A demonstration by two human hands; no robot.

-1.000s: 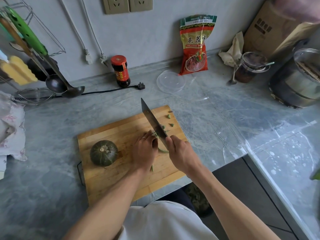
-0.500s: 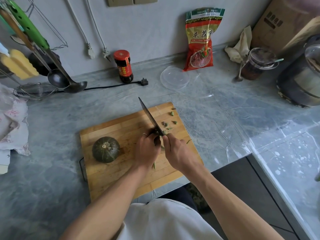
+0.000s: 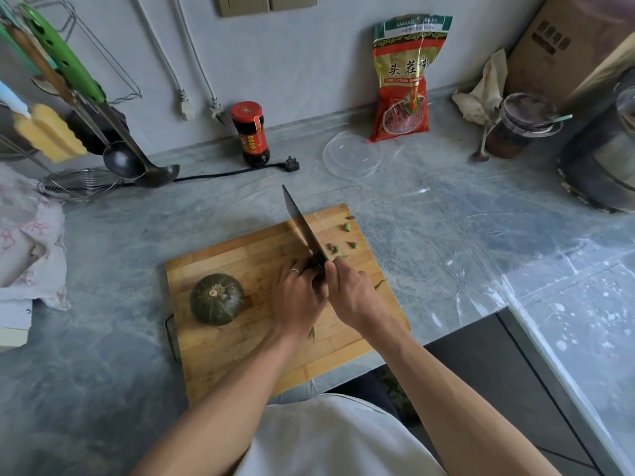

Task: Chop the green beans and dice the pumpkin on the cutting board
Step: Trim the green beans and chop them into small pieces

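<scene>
Fingers [image 3: 335, 271] of right hand [image 3: 354, 297] curl round one knife [image 3: 304, 231]; left hand [image 3: 297, 297] pins beans [image 3: 313, 332]; one pumpkin [image 3: 217, 299].

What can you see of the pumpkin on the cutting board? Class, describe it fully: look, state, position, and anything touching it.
The pumpkin is small, round and dark green, with faint ribs running down its skin and a pale, dry stem stub facing up. It is whole and uncut. It sits upright on the left part of the wooden cutting board, close to the board's left edge. Only the board touches it; the left hand is just to its right, apart from it, and the knife is farther right still.
</scene>
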